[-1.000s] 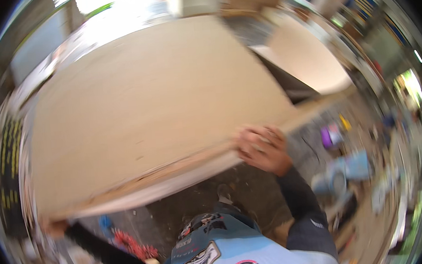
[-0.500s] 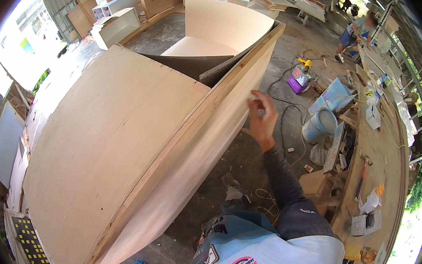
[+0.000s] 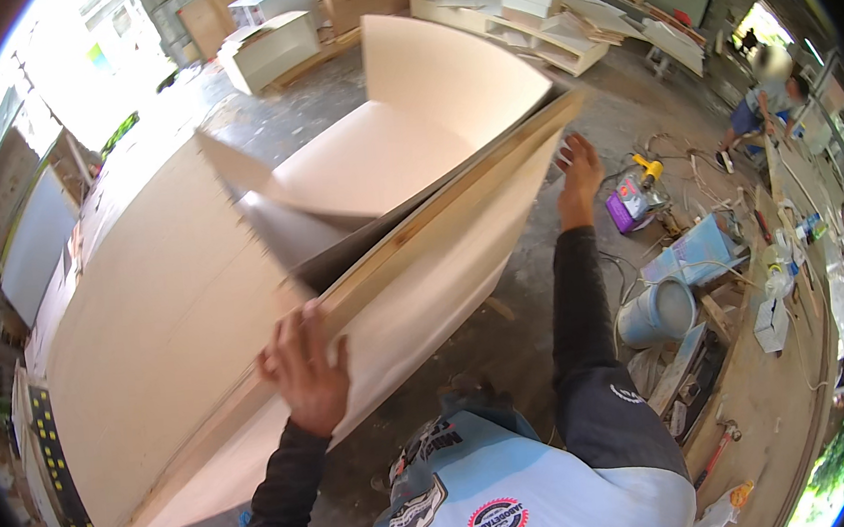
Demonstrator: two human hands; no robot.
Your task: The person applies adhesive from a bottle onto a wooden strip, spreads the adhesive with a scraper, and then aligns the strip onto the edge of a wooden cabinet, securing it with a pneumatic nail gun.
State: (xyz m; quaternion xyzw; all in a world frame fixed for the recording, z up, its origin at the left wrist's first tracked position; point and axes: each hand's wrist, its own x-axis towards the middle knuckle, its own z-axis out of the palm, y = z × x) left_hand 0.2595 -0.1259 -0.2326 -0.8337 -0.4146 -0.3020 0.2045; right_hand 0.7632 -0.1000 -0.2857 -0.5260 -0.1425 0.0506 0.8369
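Note:
A large pale plywood box [image 3: 458, 220] stands before me, with a wooden strip along its near top edge. A flat plywood sheet [image 3: 157, 337] covers its left part. At the right, the open part shows a thin curved pale sheet [image 3: 455, 65] and dark-faced panels inside. My left hand [image 3: 308, 374] lies with fingers spread over the near edge, by the sheet's corner. Beside the box's far right end is my right hand [image 3: 580, 179], fingers apart and holding nothing; whether it touches the wood I cannot tell.
To the right, a long workbench [image 3: 747, 416] carries a hammer [image 3: 718, 453] and scraps. Between it and the box stand a bucket [image 3: 657, 311], a purple-and-white can [image 3: 633, 203] and loose cables. White cabinets [image 3: 268, 51] stand behind. A person [image 3: 775, 107] bends at the bench's far end.
My left hand has come from the near left corner to the middle of the near edge. The right hand has moved farther out, its fingers less curled. More of the box's inside shows.

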